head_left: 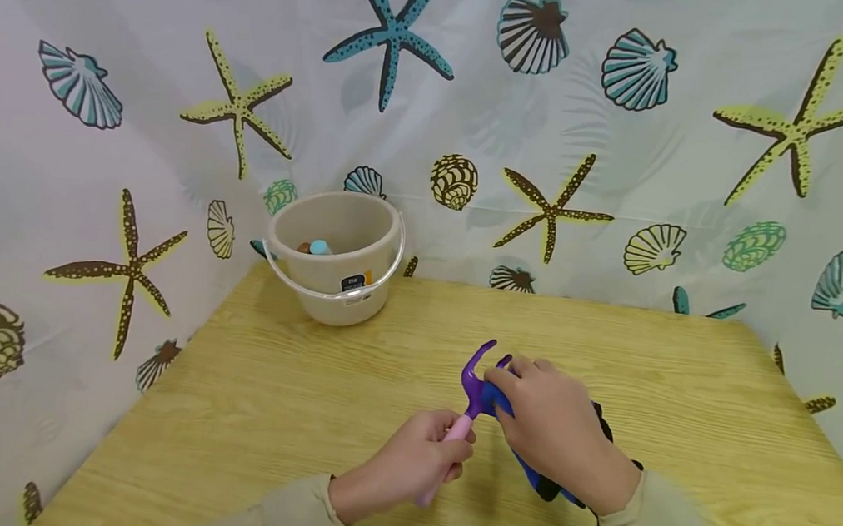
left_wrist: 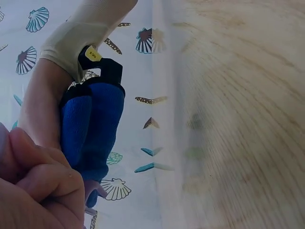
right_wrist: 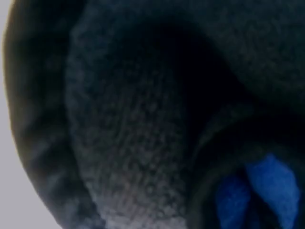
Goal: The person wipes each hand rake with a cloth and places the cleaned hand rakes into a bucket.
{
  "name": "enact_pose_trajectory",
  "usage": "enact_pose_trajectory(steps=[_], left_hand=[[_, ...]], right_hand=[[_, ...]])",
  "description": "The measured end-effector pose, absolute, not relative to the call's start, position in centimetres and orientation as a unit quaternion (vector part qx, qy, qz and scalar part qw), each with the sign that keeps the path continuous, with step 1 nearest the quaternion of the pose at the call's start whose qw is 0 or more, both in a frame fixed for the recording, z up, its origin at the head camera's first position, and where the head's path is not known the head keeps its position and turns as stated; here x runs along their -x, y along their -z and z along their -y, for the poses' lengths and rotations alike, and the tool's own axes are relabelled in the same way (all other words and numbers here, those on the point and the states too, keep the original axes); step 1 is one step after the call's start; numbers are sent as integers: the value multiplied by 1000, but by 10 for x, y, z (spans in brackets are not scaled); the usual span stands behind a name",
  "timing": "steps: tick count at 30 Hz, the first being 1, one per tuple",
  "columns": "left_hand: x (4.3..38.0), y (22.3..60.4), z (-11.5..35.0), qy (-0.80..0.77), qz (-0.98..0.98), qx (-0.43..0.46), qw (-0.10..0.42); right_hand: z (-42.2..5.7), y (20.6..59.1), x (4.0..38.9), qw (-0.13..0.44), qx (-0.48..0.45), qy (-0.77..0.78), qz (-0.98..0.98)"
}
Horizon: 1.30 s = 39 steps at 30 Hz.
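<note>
My left hand point(head_left: 412, 454) grips the pink handle of a small hand rake point(head_left: 473, 380), tilted up and forward above the table. Its head is purple, with two curved prongs showing. With my right hand point(head_left: 551, 416) I hold a blue cloth point(head_left: 529, 471) with black parts against the rake's head, fingers bent over it. The cloth hangs below my right palm, mostly hidden by it. In the left wrist view, the blue cloth point(left_wrist: 100, 129) droops in two thick folds beyond my curled left fingers point(left_wrist: 52, 186). Dark fabric point(right_wrist: 133, 129) fills most of the right wrist view.
A beige bucket point(head_left: 347, 290) with a clear handle stands at the back left of the wooden table point(head_left: 267, 391). Inside it lie a light-blue-topped item point(head_left: 320, 247) and a brown one. A shell-and-starfish curtain point(head_left: 418, 129) hangs behind and along the sides.
</note>
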<state>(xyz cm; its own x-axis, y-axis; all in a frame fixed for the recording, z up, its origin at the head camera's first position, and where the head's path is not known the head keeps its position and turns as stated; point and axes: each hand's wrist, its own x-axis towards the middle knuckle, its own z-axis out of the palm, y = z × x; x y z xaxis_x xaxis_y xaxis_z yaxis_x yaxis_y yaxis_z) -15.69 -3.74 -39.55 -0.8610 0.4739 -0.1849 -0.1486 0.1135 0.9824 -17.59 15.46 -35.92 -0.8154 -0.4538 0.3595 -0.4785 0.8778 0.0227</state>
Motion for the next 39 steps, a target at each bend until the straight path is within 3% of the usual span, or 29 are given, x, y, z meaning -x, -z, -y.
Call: enact_pose_trajectory(steps=[7, 10, 18, 27, 35, 39], left_hand=[[154, 395, 32, -654, -705, -136, 236], [156, 394, 34, -656, -708, -123, 231], [163, 389, 37, -675, -690, -93, 244], [160, 388, 33, -655, -705, -113, 247], [156, 392, 33, -635, -725, -124, 236], [156, 391, 37, -635, -728, -121, 228]], right_hand=[[-136, 360, 182, 256, -266, -54, 928], [-136, 359, 182, 244, -258, -46, 934], [-156, 352, 180, 146, -204, -7, 968], [-150, 352, 180, 169, -241, -37, 955], [-137, 356, 185, 241, -240, -58, 939], [-139, 357, 182, 228, -227, -47, 946]])
